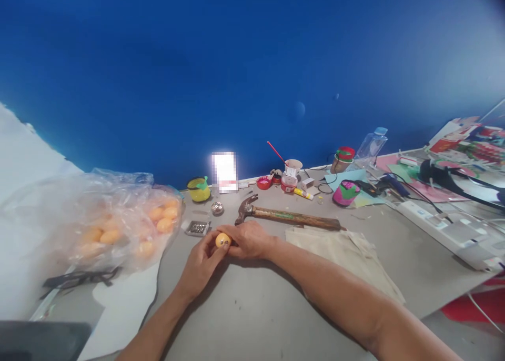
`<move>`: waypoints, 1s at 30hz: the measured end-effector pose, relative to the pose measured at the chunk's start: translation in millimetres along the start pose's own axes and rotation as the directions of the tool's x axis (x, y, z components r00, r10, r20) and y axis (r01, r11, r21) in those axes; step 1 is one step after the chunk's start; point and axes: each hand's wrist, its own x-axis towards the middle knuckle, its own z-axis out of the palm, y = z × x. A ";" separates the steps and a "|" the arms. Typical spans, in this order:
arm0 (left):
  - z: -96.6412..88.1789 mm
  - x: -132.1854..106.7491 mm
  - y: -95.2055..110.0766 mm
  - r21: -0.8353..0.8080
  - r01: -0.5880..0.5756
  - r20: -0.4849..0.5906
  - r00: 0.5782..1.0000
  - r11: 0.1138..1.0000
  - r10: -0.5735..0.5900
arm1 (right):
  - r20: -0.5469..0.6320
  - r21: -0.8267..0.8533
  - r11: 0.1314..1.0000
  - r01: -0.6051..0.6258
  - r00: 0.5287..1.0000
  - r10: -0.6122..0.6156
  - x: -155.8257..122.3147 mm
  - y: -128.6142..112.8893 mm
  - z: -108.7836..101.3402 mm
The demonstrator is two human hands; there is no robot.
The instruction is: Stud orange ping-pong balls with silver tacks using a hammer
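Between my two hands, above the grey table, is a small orange ball (pixel 223 240) with little dark spots on its front. My left hand (pixel 203 258) is closed round its left side, thumb against the lower front. From the right, my right hand (pixel 250 240) presses curled fingers to the ball's other side; some of its fingertips are hidden. Just beyond the hands lie a small tray of shiny metal pieces (pixel 197 228) and a round silvery dish (pixel 217 208). A claw hammer (pixel 292 216) with a worn wooden handle rests behind my right hand.
Clear plastic bags (pixel 130 192) of orange balls fill the left side, with glasses (pixel 77 279) in front. A folded cloth (pixel 339 250) lies beside my right forearm. Small decorated cups, including a yellow cup (pixel 199 190), line the blue wall. A power strip (pixel 442 229) is at right.
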 end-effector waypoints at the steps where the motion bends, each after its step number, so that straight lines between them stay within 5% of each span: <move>1: 0.4 0.3 0.0 0.010 -0.009 0.003 1.000 1.000 0.009 | 0.002 -0.011 1.000 0.007 1.000 -0.007 -0.2 0.1 -0.5; 30: -0.4 -1.4 -3.3 0.044 -0.026 0.052 0.998 0.999 0.023 | -0.052 -0.101 0.994 0.049 0.997 -0.054 -4.0 -4.2 1.3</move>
